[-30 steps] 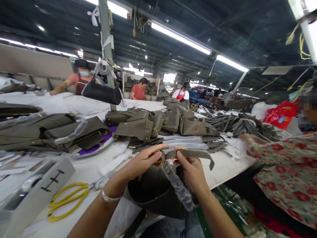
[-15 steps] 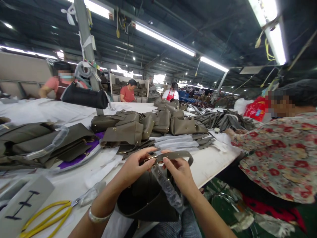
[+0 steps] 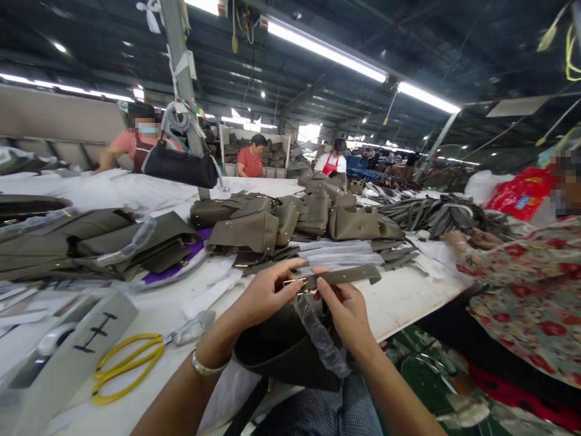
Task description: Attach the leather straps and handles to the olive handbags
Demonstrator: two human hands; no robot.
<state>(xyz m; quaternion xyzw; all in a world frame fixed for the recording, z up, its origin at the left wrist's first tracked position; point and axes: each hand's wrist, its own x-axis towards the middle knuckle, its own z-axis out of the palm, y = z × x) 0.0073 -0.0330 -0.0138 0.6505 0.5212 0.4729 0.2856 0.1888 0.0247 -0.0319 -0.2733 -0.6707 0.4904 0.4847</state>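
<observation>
An olive-brown handbag [image 3: 285, 357] rests on my lap at the table edge, its mouth facing me. Above it, my left hand [image 3: 272, 293] pinches a gold buckle [image 3: 297, 283]. My right hand [image 3: 342, 300] is closed on the punched strap [image 3: 356, 275] close to the buckle, thumb on top, and the strap's loose end sticks out to the right. From the buckle area a plastic-wrapped handle [image 3: 320, 339] hangs down over the bag. Fingertips behind the strap are partly hidden.
Yellow-handled scissors [image 3: 129, 366] lie left of my left forearm, beside a marked white box [image 3: 97, 339]. Olive bags [image 3: 242, 233] and wrapped strips [image 3: 336, 249] are piled ahead. A co-worker in a flowered sleeve [image 3: 535, 303] sits at right, near loose straps [image 3: 436, 212].
The view has swung right to left, so the scene sits further right. The strap's end, curled down before, now extends straighter to the right. Both hands keep their hold.
</observation>
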